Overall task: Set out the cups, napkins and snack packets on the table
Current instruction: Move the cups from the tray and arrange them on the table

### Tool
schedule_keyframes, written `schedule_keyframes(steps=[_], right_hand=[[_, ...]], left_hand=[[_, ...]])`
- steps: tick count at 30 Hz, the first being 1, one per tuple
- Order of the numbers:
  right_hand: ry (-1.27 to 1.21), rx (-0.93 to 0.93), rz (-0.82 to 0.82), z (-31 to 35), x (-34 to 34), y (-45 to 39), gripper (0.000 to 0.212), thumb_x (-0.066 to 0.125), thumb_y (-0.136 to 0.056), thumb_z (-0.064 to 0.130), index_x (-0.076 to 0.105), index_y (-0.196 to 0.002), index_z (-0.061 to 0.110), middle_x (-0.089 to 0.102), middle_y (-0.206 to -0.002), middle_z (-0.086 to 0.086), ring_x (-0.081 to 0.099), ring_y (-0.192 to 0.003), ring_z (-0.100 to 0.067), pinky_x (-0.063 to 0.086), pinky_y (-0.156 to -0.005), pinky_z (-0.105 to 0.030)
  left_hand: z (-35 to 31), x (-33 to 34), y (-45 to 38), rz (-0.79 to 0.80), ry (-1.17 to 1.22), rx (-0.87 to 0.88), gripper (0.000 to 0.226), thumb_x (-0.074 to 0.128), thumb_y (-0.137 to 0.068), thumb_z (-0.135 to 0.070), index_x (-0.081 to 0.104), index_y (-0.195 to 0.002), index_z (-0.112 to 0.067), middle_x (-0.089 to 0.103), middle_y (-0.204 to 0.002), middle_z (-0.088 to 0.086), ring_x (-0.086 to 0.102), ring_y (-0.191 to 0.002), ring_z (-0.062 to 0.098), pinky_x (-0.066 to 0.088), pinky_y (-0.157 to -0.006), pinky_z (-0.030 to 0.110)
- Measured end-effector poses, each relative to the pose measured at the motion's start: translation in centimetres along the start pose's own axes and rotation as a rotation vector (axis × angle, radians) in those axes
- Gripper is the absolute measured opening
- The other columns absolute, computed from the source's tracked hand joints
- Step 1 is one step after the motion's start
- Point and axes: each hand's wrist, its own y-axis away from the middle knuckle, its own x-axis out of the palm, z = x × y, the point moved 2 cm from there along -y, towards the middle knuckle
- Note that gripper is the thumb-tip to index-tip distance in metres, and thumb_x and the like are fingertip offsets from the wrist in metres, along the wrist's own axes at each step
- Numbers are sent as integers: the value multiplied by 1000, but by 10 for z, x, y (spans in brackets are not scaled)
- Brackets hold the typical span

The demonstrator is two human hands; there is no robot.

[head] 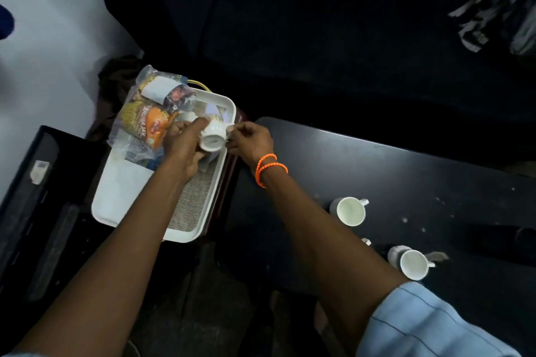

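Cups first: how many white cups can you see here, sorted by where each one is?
On the dark table: 2, the far cup and the near cup
Held over the white tray by the left hand and right hand: 1, the held cup
Total: 3

A: Which surface is shown?
B: A dark table [377, 171] is shown, on which two white cups [349, 211] [412, 263] are stood upright, well apart.

A: And to its left?
B: A white tray [116, 209] is seen, on which snack packets [145, 124] are laid.
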Motion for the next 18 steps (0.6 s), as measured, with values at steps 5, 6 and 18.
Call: schedule_keyframes(steps=[5, 6, 18], right_hand=[[-212, -25, 21, -4, -78, 12, 31, 65, -89, -6, 62, -104, 21, 70, -86, -14, 67, -73, -24, 61, -68, -38], [-210, -15, 13, -8, -100, 15, 35, 64, -88, -9, 61, -111, 17, 69, -86, -15, 66, -73, -22, 60, -69, -36], [-49, 90, -505, -100, -362, 81, 24, 67, -81, -18, 63, -99, -3, 67, -96, -23, 63, -89, -31, 56, -89, -51]], left_hand=[[25, 57, 29, 227, -2, -78, 59, 68, -88, 5, 47, -144, 5, 63, -126, 19, 65, -110, 30, 56, -90, 43], [33, 72, 38, 274, -63, -92, 59, 69, -86, 7, 49, -142, 6, 64, -123, 19, 66, -106, 29, 56, -89, 40], [176, 265, 155, 752, -979, 507, 71, 96, -59, -22, 69, -125, -18, 69, -127, 1, 65, -114, 19, 49, -99, 26]])
